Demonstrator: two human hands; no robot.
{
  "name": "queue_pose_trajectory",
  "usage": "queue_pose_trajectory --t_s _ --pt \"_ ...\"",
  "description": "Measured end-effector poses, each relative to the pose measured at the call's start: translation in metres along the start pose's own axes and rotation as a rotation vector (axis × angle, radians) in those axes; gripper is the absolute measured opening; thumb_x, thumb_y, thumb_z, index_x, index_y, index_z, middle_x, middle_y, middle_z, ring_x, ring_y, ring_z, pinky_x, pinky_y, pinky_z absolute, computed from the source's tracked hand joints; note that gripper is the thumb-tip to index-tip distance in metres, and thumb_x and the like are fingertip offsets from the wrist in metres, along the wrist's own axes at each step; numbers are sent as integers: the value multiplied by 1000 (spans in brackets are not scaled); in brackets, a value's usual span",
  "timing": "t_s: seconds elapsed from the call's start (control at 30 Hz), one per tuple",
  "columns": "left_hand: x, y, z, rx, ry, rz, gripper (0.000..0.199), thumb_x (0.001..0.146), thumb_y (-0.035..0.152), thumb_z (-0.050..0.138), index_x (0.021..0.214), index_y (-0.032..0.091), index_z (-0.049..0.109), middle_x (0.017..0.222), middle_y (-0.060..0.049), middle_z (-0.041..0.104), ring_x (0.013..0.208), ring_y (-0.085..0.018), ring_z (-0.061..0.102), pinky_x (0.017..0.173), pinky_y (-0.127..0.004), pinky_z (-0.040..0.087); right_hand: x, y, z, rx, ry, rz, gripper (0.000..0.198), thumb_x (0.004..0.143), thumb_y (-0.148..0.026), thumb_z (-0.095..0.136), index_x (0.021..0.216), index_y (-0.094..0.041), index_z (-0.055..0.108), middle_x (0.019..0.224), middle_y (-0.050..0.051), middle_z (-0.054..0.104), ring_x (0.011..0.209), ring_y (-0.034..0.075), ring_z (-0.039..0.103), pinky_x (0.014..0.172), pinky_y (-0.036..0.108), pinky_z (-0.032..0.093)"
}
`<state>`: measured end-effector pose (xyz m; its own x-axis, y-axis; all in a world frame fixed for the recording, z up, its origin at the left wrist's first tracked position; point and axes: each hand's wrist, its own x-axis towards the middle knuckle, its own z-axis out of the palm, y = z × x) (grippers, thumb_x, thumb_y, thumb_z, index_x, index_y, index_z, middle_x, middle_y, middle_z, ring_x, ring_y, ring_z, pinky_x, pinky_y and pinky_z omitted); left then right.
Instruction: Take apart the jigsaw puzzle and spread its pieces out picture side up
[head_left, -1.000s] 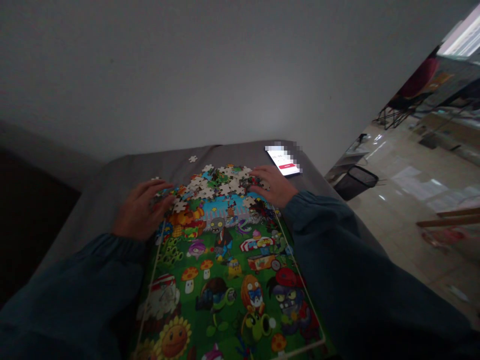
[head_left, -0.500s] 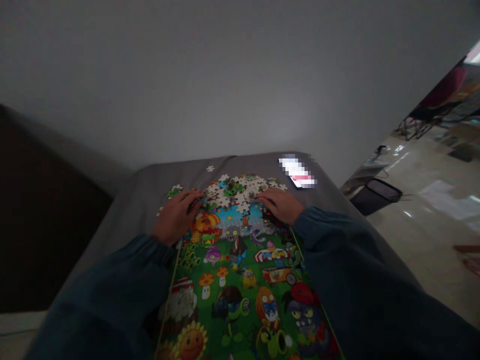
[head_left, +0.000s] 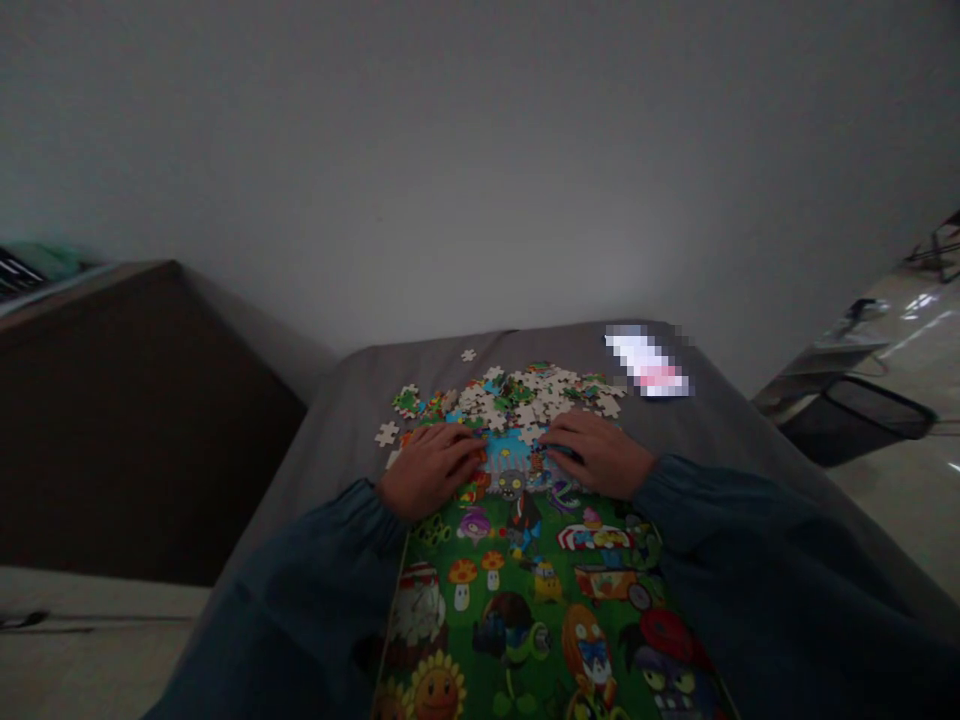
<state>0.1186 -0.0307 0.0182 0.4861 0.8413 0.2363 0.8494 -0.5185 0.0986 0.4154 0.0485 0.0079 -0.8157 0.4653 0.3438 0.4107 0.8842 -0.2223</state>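
A jigsaw picture of cartoon plants and zombies [head_left: 517, 560] lies in front of me on a grey-covered table. Loose puzzle pieces [head_left: 551, 390], many with pale backs up, are heaped along its far edge. My left hand [head_left: 433, 468] rests palm down over the picture's upper left, its fingers stretched toward the middle and holding nothing that I can see. At the upper right, my right hand [head_left: 598, 455] has its thumb and fingers apart, the fingertips beside a pale puzzle piece [head_left: 529, 435]. What lies under both palms is hidden.
A lit phone [head_left: 646, 362], partly pixelated, lies at the table's far right. One stray piece [head_left: 468, 355] sits behind the heap, and another piece [head_left: 387, 434] lies left of it. A wall [head_left: 480, 180] rises behind the table. A dark cabinet [head_left: 142, 430] stands left.
The view has swung left, so everything sits further right. Both hands have drawn back a little toward me, from the heap onto the picture's upper part.
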Motion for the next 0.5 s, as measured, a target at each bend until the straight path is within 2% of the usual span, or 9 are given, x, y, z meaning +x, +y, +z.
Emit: queue_pose_trajectory --t_s 0.23,0.37,0.5 --pt "-5 2 2 12 -102 -96 42 109 40 33 143 30 56 150 -8 54 134 -26 53 113 -51 38 -2 4 5 -2 -1 149 35 102 -32 48 130 -20 65 127 15 65 119 31 58 105 54 48" --pt "-6 1 4 12 -147 -136 47 110 45 26 152 36 44 163 -5 42 146 -27 44 120 -58 23 -5 7 11 -1 -23 152 43 103 -34 44 142 -19 57 145 15 57 135 31 53 114 55 44" --pt "-10 1 6 12 -172 -172 57 108 54 22 161 32 29 168 -7 31 154 -32 29 121 -63 16 -6 7 11 0 -39 140 49 104 -33 43 150 -16 49 155 16 49 145 31 44 119 53 40"
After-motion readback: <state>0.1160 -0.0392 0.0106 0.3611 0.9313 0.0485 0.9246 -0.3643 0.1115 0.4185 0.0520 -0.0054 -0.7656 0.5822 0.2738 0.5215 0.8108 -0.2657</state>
